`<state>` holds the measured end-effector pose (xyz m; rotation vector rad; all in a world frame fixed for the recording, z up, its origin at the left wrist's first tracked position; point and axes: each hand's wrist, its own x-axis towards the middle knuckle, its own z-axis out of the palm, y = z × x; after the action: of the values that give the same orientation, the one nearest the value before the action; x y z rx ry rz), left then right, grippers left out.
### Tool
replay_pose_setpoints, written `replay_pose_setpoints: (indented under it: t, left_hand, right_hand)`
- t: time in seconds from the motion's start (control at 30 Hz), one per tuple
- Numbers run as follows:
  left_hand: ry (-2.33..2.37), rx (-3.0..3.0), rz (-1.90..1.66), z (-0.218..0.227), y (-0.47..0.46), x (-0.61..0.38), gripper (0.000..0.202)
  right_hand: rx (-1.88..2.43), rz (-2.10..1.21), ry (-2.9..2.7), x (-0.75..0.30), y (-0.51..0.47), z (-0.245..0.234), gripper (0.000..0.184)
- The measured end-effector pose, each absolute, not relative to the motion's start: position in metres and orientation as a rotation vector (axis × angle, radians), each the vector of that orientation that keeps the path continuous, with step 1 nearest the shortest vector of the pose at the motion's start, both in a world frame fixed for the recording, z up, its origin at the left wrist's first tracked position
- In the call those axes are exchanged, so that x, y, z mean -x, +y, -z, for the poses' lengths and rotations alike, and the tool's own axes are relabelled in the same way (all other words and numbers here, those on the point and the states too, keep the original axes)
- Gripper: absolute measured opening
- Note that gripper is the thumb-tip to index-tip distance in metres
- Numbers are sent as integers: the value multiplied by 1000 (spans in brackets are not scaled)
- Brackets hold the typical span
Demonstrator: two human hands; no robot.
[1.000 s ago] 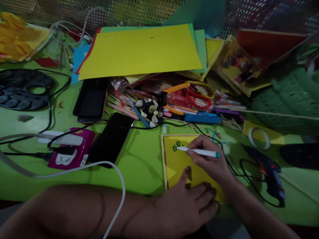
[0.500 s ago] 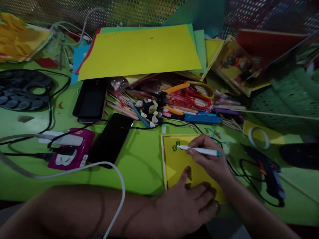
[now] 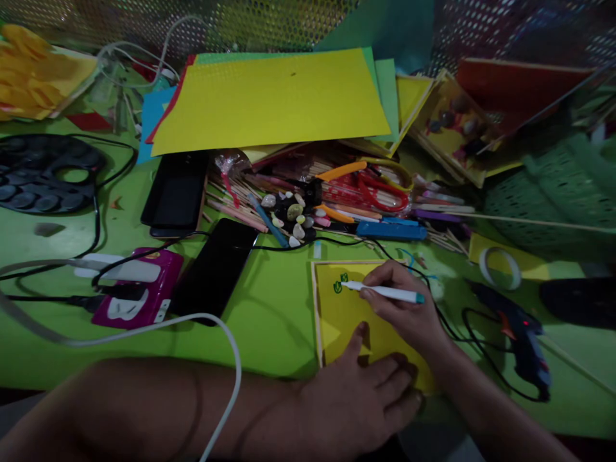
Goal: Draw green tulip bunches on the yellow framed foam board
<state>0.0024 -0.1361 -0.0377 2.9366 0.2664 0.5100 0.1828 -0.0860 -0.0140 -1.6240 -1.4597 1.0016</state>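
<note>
My right hand (image 3: 409, 305) grips a white marker (image 3: 397, 294) with a teal end, its tip at small green outlined marks (image 3: 339, 283) on a yellow sheet (image 3: 337, 321). Thin pale wooden strips (image 3: 315, 308) edge the sheet along its left and top sides. Flat across the lower part of the sheet lies my left hand (image 3: 366, 391), fingers spread and thumb pointing up toward the marks. The sheet's lower left is hidden under that hand and its right side under my right hand.
Behind the sheet are pebbles (image 3: 294, 215), scissors (image 3: 385, 192) and a blue cutter (image 3: 391, 230) among sticks. A glue gun (image 3: 520, 340) with a cable and a tape roll (image 3: 499, 266) lie right. Phones (image 3: 216, 266) and a purple power strip (image 3: 139, 289) lie left; a white cable (image 3: 231, 385) crosses my left forearm.
The marker and my right fingers have shifted very slightly to the left. My left hand stays flat in the same place.
</note>
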Motion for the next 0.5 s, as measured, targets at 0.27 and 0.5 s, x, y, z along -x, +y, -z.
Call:
replay_pose_setpoints:
  t: [0.27,0.5]
  left_hand:
    - [246,-2936,-499,38,-135,-2,42]
    - [255,-2934,-489,35,-133,-2,42]
  right_hand:
    - [1629,-992,-1475,-185,-87,18,13]
    - [1633,-986,-1491,-186,-87,17,11]
